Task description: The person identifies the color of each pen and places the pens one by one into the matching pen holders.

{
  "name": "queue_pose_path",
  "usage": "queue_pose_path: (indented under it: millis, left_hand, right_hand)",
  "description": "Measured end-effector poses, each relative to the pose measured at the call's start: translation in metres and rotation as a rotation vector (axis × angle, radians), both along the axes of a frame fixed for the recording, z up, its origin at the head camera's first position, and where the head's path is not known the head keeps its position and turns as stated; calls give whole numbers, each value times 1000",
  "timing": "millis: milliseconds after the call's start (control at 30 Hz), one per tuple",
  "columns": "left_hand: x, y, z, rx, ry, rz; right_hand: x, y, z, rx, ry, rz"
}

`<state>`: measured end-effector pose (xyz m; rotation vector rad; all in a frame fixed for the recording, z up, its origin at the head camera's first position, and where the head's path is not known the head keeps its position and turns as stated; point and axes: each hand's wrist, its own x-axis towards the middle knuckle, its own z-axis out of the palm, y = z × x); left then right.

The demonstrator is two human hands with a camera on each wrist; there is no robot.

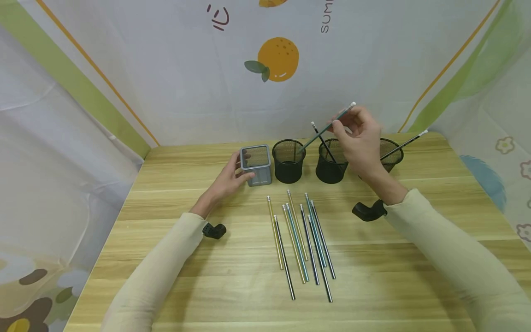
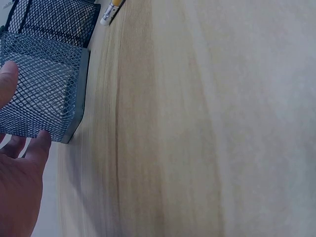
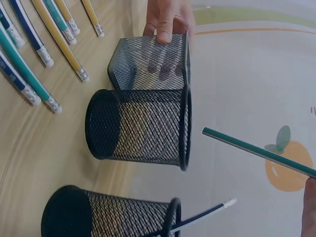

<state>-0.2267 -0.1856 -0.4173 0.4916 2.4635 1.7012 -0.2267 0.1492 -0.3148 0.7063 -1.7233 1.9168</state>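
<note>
My left hand (image 1: 227,180) holds the grey square mesh pencil holder (image 1: 260,176) by its left side. Its thumb lies on the front wall and the other fingers are around the side and back. In my right hand (image 1: 362,140) a green pencil (image 1: 320,133) is pinched near its eraser end. The pencil slants down to the left, its lower end just above the rim of the nearest round black mesh cup (image 3: 143,128). That cup holds no pencil. Beside it, a second round black cup (image 1: 329,173) has a dark pencil (image 1: 318,134) leaning in it.
Partly behind my right forearm stands a third round black cup (image 1: 399,159) with a black pencil (image 1: 408,141) sticking out to the right. Several yellow, teal and dark pencils (image 1: 284,257) lie lengthwise on the wooden table (image 1: 207,286) before the cups. A printed curtain (image 1: 186,92) hangs behind.
</note>
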Motion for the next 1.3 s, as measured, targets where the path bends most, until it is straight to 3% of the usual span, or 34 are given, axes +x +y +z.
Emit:
queue_pose_path:
  millis: [400, 667, 833, 1000, 1300]
  left_hand:
    - [0, -1, 0, 10, -3, -11]
    - [-2, 0, -2, 1, -4, -2]
    - [-2, 0, -2, -3, -2, -1]
    - [-1, 0, -1, 2, 3, -7]
    - [-1, 0, -2, 13, 0, -3]
  right_hand:
    - [-11, -25, -23, 187, 29, 19]
    - [8, -44, -22, 369, 18, 17]
    - [-3, -49, -43, 463, 20, -12]
    - [-12, -49, -57, 504, 42, 0]
    - [-11, -48, -57, 535, 17, 7]
